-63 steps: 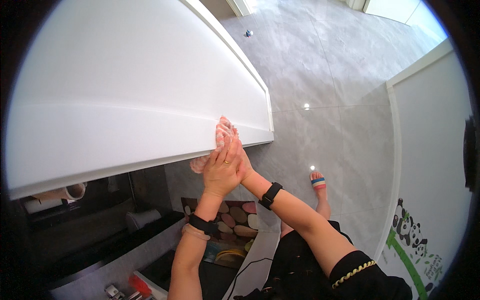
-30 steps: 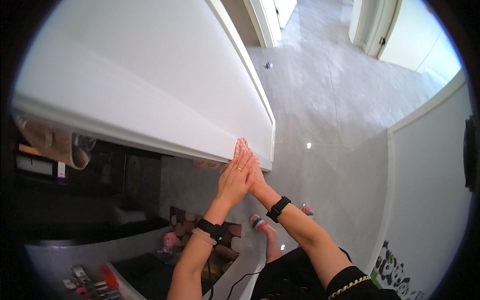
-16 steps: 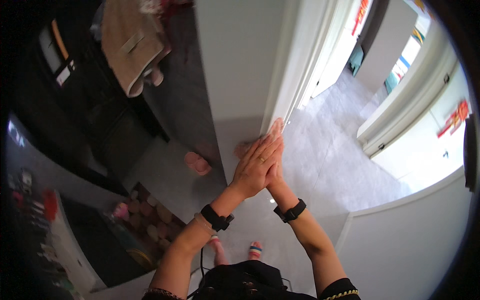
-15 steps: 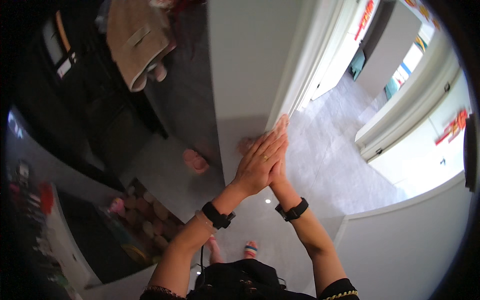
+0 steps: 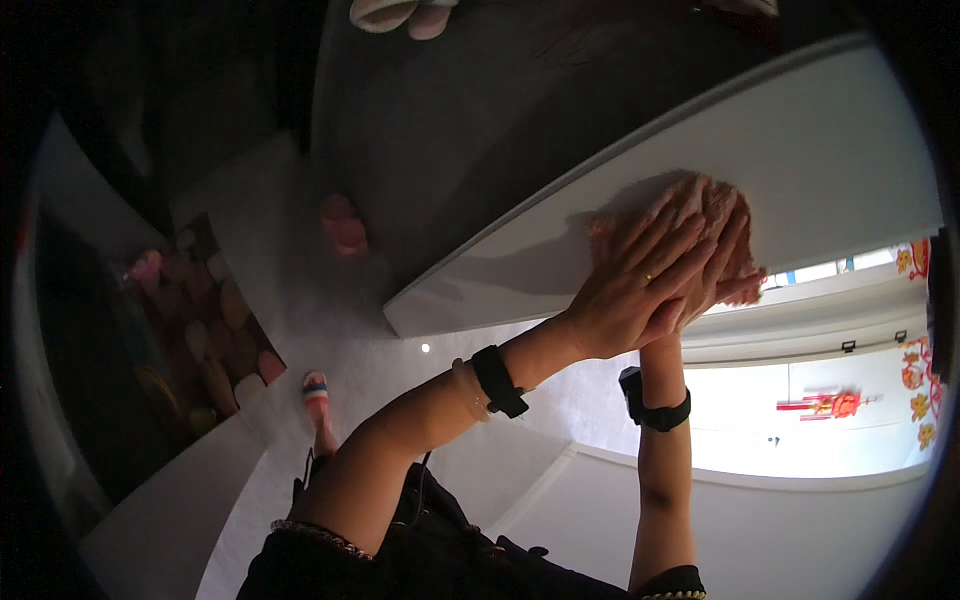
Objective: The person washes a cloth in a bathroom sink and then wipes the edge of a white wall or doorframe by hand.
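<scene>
A pinkish-brown cloth lies spread against the pale narrow wall face. My left hand presses on it with the fingers stretched out and a ring on one of them. Partly under the left hand is my right hand, its fingers also extended and flat on the cloth. The two hands overlap near the thumbs. The left palm and part of the right hand are hidden. Each wrist wears a black band.
On the grey floor to the left are pink slippers and a stone-patterned mat. My foot in a striped sandal stands below. A white door with a red hanging ornament is at the right. Dark furniture fills the upper left.
My view has turned, and the wall face now slants across it. Both hands, earlier stacked close together, are more spread on the wall, and more of the cloth shows beneath them.
</scene>
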A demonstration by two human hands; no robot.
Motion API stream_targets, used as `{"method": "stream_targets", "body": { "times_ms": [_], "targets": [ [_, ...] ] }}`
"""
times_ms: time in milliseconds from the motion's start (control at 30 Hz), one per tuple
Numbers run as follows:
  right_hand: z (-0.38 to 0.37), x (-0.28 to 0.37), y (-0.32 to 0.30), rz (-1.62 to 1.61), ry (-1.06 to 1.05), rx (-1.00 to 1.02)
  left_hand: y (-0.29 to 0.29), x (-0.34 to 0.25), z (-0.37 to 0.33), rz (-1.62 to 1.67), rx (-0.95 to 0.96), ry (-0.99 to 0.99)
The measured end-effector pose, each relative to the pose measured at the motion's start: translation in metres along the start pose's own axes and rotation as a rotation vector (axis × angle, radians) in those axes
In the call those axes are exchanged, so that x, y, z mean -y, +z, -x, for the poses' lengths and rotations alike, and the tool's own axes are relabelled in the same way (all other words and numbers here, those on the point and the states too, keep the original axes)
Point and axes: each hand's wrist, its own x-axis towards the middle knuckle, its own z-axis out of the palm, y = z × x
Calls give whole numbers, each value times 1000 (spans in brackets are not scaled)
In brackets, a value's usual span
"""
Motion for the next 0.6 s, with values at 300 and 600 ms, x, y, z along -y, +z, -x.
{"method": "stream_targets", "body": {
  "times_ms": [300, 600],
  "targets": [
    [40, 24, 20, 825, -137, 617, 32, 35, 61, 21, -6, -120],
    [86, 17, 47, 220, -262, 260, 56, 43, 111, -13, -42, -253]
  ]
}}
